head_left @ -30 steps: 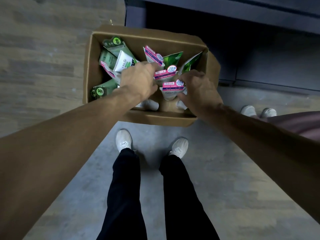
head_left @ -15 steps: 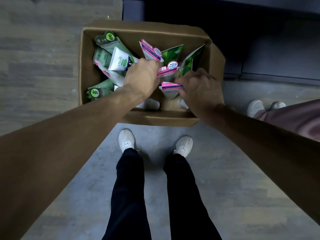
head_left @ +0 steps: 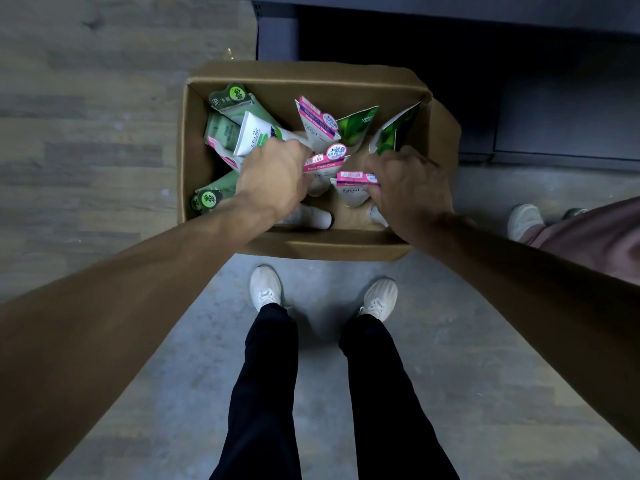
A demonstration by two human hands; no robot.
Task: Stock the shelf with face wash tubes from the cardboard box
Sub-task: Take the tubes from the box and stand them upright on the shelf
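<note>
Both grips, left hand (head_left: 277, 174) and right hand (head_left: 408, 188), now close on pink-banded tubes (head_left: 353, 185) inside the cardboard box (head_left: 194, 161); lifting seems imminent.

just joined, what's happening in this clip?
A person stands over an open cardboard box on the floor, both hands down in it among face wash tubes. The left hand is curled around a pink-banded tube; the right hand grips another pink-banded tube. Neither tube is out of the box yet. Green tubes lie along the box's left side. A dark shelf unit sits just beyond the box.
</note>
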